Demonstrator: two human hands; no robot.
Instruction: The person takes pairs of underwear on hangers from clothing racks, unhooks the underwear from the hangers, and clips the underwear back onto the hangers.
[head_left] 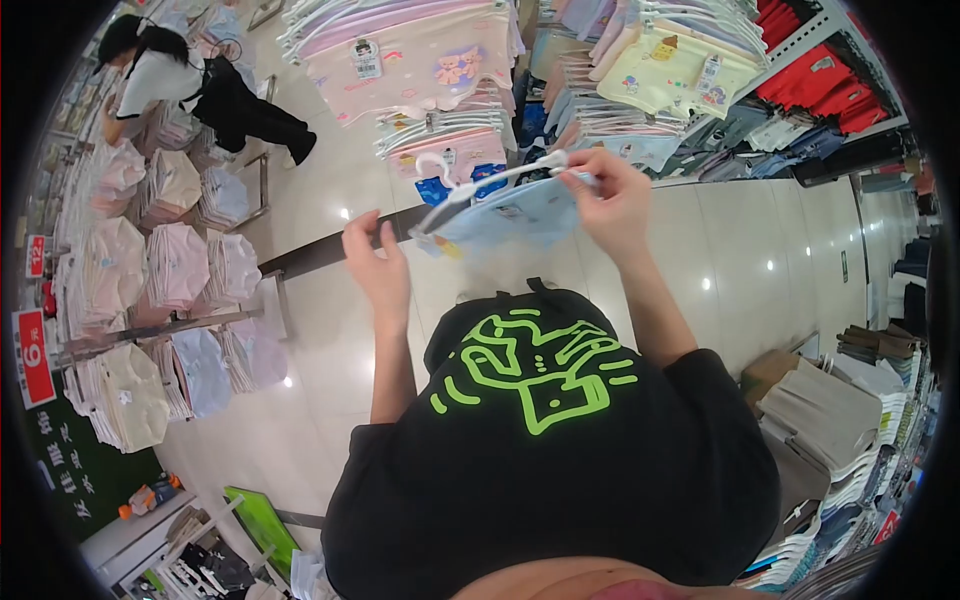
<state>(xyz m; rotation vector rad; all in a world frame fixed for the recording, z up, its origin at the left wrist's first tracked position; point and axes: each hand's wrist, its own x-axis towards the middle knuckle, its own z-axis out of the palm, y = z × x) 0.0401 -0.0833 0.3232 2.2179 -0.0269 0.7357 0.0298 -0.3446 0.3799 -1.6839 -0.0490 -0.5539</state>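
A light blue garment (520, 222) hangs from a white clip hanger (500, 180) in front of my chest. My right hand (610, 197) pinches the hanger's right end, where the clip and the cloth's edge meet. Left of the hanger, my left hand (377, 258) is raised with its fingers apart and nothing in them, a short way from the hanger's left clip. The hanger's hook points up and left. The garment sags below the bar and looks slightly blurred.
Racks of pink garments (420, 70) and yellow garments (680, 70) stand ahead. More hanging clothes (115, 265) line the left side. A person in black and white (190, 85) bends at the upper-left racks. Folded trousers (820, 405) are at the right.
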